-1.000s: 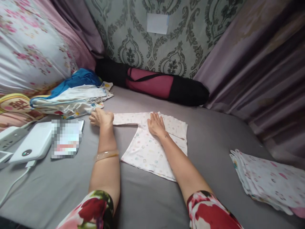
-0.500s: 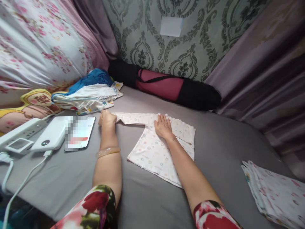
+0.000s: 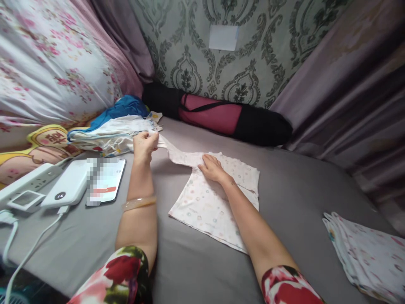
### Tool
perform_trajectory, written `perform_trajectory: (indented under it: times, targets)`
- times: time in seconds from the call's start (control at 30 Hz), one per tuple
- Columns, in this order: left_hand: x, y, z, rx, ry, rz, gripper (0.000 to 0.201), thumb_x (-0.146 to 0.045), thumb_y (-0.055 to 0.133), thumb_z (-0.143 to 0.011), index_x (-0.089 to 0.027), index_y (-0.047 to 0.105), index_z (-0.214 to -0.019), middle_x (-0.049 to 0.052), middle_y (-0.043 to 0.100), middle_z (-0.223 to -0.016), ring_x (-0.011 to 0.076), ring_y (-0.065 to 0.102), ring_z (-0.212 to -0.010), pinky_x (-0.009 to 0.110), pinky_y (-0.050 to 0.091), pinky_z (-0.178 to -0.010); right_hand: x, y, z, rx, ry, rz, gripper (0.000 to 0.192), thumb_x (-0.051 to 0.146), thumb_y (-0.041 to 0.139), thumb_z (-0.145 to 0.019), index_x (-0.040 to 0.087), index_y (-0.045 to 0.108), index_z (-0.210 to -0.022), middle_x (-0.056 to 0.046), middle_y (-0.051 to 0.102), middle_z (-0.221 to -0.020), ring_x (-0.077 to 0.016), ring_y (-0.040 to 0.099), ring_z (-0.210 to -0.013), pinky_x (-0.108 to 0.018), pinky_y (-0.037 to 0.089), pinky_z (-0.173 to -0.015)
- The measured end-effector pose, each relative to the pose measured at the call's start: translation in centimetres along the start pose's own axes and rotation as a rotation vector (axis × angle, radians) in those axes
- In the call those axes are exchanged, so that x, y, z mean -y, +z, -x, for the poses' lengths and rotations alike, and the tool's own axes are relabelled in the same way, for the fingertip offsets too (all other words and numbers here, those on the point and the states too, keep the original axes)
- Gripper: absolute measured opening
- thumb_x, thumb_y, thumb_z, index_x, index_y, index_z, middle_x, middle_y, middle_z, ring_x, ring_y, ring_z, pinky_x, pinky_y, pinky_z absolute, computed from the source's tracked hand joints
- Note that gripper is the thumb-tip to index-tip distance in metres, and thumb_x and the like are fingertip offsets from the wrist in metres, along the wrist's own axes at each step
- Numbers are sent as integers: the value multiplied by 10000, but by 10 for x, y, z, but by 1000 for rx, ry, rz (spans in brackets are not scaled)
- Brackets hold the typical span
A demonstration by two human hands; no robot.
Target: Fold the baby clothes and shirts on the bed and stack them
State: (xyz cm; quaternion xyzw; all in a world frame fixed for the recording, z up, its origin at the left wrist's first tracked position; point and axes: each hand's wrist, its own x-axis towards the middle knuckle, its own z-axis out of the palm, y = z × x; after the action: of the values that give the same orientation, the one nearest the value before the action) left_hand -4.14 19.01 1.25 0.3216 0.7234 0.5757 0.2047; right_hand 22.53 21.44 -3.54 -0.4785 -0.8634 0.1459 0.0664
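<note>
Two hands work one small printed shirt (image 3: 215, 198) lying mid-bed on the grey bed (image 3: 284, 190). My left hand (image 3: 144, 143) pinches the sleeve end, lifted toward ten o'clock; my right hand (image 3: 212, 168) lies open, flat, pinning the chest so I judge it won't slide.

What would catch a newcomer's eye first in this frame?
The small printed baby shirt spread mid-bed on the grey sheet: the left hand lifts its sleeve while the right hand presses the body flat. Behind lies a black-and-pink roll bag against the patterned wall.
</note>
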Motion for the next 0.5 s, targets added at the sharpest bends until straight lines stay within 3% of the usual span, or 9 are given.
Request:
perform_trajectory:
  times: [0.23, 0.5]
  targets:
    - [-46, -1, -13, 145, 162, 53, 258, -354, 636, -640, -146, 672, -787, -34, 502, -559, 80, 425, -469, 169, 357, -424, -8, -9, -11, 137, 28, -51, 575, 476, 442, -941, 189, 417, -1439, -92, 313, -1575, -287, 262, -1427, -412, 229, -1144]
    - [-110, 10, 30, 332, 341, 62, 207, -334, 627, -695, -127, 637, -705, -23, 517, -596, 93, 483, -554, 180, 355, -507, 11, -26, -16, 182, 93, 67, 753, 606, 608, -791, 183, 457, -1395, -147, 388, -1470, -344, 336, -1347, -447, 279, -1090]
